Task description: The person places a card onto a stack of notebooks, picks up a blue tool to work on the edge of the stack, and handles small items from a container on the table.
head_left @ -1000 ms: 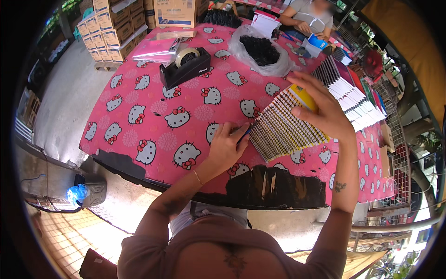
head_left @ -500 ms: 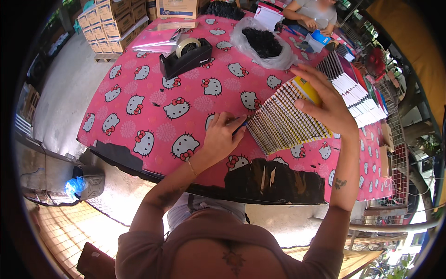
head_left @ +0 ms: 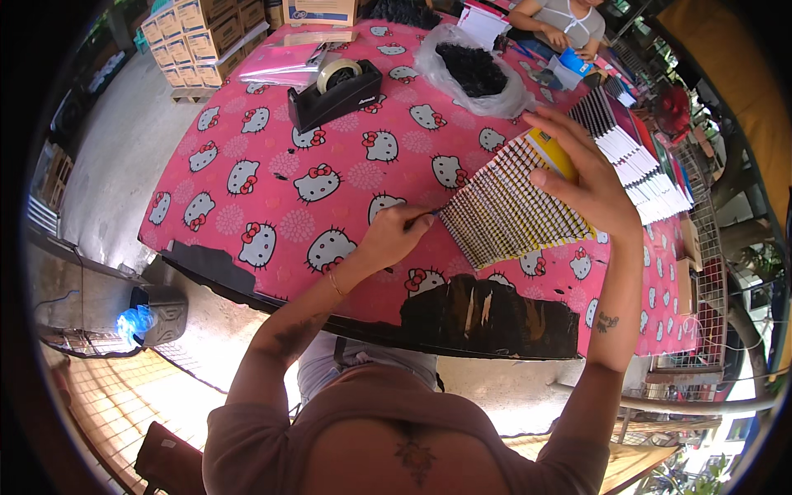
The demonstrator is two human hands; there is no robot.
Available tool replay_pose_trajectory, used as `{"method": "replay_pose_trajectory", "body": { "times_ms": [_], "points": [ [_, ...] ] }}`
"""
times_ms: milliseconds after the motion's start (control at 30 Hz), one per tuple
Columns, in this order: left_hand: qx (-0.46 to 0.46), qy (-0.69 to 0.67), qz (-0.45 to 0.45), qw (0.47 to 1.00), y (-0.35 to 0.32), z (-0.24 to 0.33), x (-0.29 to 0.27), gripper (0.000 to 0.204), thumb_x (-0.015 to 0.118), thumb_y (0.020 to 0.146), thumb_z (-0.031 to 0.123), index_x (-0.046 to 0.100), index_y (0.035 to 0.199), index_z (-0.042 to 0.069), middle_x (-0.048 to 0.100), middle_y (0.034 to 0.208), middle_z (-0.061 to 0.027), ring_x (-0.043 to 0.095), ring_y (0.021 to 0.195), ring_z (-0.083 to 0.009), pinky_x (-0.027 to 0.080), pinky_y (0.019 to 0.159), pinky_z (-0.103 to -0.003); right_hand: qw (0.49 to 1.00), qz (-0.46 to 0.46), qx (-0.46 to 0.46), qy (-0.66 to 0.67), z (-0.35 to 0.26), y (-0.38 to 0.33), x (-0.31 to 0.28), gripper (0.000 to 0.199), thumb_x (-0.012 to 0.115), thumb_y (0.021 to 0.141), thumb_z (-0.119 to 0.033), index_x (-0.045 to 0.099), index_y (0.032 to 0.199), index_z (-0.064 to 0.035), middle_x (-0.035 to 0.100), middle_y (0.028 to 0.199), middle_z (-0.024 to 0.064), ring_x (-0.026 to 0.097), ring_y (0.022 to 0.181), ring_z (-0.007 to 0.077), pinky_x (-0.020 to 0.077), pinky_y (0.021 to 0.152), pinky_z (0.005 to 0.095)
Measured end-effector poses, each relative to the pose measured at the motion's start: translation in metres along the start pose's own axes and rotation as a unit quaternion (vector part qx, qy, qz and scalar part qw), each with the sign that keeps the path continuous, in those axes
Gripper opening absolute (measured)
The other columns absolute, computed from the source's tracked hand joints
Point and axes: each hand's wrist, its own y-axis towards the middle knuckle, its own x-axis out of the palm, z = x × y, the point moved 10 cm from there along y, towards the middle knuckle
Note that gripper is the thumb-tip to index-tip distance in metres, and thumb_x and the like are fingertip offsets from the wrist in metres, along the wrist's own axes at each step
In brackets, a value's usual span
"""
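A slanting stack of coil-bound notebooks (head_left: 510, 208) with dark spiral spines and a yellow cover lies on the pink cartoon-print tablecloth (head_left: 330, 219). At the stack's left corner, my left hand (head_left: 394, 235) is closed in a pinch on a small dark tool (head_left: 426, 218) with a bluish tip. Most of that tool is hidden by my fingers, so its kind cannot be made out. My right hand (head_left: 592, 191) rests over the right end of the stack, fingers stretched out and thumb apart, touching the yellow cover and the spines.
A black tape dispenser (head_left: 337, 101) stands at the far left, beside clear plastic sleeves (head_left: 285, 70). Beyond the stack sits a clear bag (head_left: 516, 95) of black coils. More bound notebooks (head_left: 635, 161) line the right. A co-worker (head_left: 569, 29) handles something blue across the table.
My left hand has turned slightly and its fingers have closed more around the small tool at the stack's corner. The right hand keeps its place on the notebooks.
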Motion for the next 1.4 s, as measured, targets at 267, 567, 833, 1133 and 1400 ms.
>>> {"method": "replay_pose_trajectory", "body": {
  "times_ms": [267,567,833,1133,1400],
  "points": [
    [-0.232,-0.414,-0.076,0.877,-0.006,-0.042,0.037,0.039,0.054,0.095,0.03,0.061,0.11,-0.006,0.066,0.089,-0.0129,0.067,0.071,-0.0209,0.055,0.062,-0.033,1.0,0.002,-0.002,0.004,-0.002,0.001,-0.001,0.063,0.065,0.084,-0.049,0.051,0.135,-0.0158,0.044,0.142,0.014,0.041,0.133,0.0312,0.0344,0.108,0.039],
    [-0.184,-0.303,-0.044,0.934,-0.006,-0.029,0.024,0.034,0.05,0.096,0.027,0.065,0.102,-0.004,0.066,0.085,-0.0114,0.063,0.061,-0.0183,0.051,0.057,-0.032,1.0,0.005,-0.006,0.005,-0.002,0.001,0.0,0.062,0.066,0.083,-0.048,0.052,0.134,-0.0159,0.044,0.142,0.0143,0.042,0.132,0.0315,0.0347,0.107,0.0391],
    [-0.146,-0.202,-0.078,0.965,0.0,-0.043,0.026,0.038,0.055,0.093,0.031,0.059,0.108,-0.004,0.067,0.09,-0.0145,0.069,0.073,-0.0235,0.055,0.064,-0.033,1.0,-0.001,-0.007,0.004,-0.005,0.001,0.001,0.062,0.067,0.083,-0.046,0.051,0.135,-0.0165,0.043,0.142,0.014,0.041,0.132,0.0316,0.0343,0.108,0.039],
    [-0.293,-0.453,-0.107,0.835,-0.017,-0.046,0.042,0.041,0.054,0.093,0.032,0.053,0.112,-0.005,0.066,0.094,-0.0195,0.07,0.078,-0.0311,0.057,0.066,-0.039,1.0,-0.001,-0.005,-0.017,-0.004,0.001,-0.001,0.061,0.066,0.084,-0.046,0.051,0.135,-0.0177,0.044,0.142,0.0144,0.04,0.133,0.0316,0.0338,0.108,0.0393],
    [-0.289,-0.495,-0.084,0.815,-0.015,-0.056,0.05,0.035,0.052,0.095,0.028,0.054,0.105,-0.006,0.066,0.09,-0.0199,0.069,0.071,-0.0301,0.057,0.059,-0.039,1.0,0.002,0.0,-0.008,0.0,0.0,0.0,0.061,0.065,0.084,-0.048,0.051,0.136,-0.0185,0.043,0.143,0.0137,0.041,0.133,0.0317,0.0346,0.107,0.0393]
  ]
}}
